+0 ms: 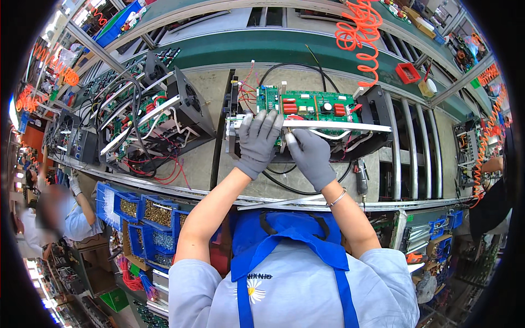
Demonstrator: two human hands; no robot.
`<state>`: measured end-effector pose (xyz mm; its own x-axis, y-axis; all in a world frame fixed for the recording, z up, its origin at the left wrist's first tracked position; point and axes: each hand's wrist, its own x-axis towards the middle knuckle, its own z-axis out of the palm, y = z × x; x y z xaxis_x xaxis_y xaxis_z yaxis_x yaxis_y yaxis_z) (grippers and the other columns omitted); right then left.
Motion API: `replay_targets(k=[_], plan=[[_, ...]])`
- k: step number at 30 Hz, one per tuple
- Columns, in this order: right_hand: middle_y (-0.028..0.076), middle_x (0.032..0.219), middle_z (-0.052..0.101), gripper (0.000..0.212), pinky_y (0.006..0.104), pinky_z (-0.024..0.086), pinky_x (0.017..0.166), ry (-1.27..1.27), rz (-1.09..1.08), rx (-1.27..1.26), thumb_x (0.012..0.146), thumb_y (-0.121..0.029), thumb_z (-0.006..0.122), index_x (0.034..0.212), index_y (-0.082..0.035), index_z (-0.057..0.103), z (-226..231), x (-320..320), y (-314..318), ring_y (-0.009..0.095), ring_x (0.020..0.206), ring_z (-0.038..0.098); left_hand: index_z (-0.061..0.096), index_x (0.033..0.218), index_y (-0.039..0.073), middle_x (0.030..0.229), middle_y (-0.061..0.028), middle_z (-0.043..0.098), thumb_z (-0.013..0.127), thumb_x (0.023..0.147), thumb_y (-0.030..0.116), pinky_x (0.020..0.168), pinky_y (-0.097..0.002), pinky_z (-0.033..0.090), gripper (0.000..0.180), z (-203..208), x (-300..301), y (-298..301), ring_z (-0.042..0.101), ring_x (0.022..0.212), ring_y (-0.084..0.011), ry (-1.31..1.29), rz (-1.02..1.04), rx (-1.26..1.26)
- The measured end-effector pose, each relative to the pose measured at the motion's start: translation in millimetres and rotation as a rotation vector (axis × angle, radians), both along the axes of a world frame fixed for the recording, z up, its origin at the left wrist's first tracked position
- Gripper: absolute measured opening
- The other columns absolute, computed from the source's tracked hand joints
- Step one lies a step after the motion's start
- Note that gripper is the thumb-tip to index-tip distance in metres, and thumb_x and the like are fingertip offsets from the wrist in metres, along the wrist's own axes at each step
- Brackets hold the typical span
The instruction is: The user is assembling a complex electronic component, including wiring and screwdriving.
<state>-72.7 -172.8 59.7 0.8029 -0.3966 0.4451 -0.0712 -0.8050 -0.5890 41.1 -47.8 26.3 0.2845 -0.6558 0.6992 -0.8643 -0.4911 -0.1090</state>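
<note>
An electrical unit with a green circuit board (309, 104) lies in front of me, its dark end panel (377, 109) on the right. A pale metal bar (350, 126) runs along its near side. My left hand (258, 141), in a grey glove, lies over the bar's left part with its fingers stretched out. Just to its right, my right hand (313, 156), gloved too, has thumb and forefinger closed together at the bar. Whatever they pinch is too small to make out. Red components (339, 110) and white cables (328, 135) show beside the bar.
Similar open units (188, 106) stand at left. A power screwdriver (361, 177) lies near the right front edge. Metal rollers (413, 147) are further right. Coiled orange hoses (361, 30) hang overhead. Blue screw bins (158, 213) sit below the bench at left; another person (79, 218) is beyond.
</note>
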Motion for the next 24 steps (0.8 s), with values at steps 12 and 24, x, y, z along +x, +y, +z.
replay_targets(k=[12, 24], plan=[[0.014, 0.063, 0.059, 0.041, 0.0411, 0.044, 0.057, 0.138, -0.036, 0.104, 0.091, -0.042, 0.06, 0.07, -0.007, 0.067, -10.9, 9.7, -14.3, 0.033, 0.063, 0.061, 0.054, 0.13, 0.015, 0.131, -0.0033, 0.055, 0.056, 0.08, 0.022, 0.108, -0.0457, 0.026, 0.051, 6.7, -3.6, -7.6, 0.048, 0.127, -0.0219, 0.036, 0.024, 0.021], [0.023, 0.129, 0.053, 0.052, 0.0435, 0.042, 0.102, 0.251, -0.445, 0.277, 0.084, -0.014, 0.065, 0.131, 0.002, 0.05, -145.1, -226.3, -92.4, 0.036, 0.118, 0.053, 0.038, 0.145, 0.01, 0.153, -0.0165, 0.032, 0.068, 0.075, 0.051, 0.114, -0.0602, 0.008, 0.087, 15.0, -35.4, 1.0, 0.023, 0.144, -0.0346, 0.236, 0.178, 0.161]])
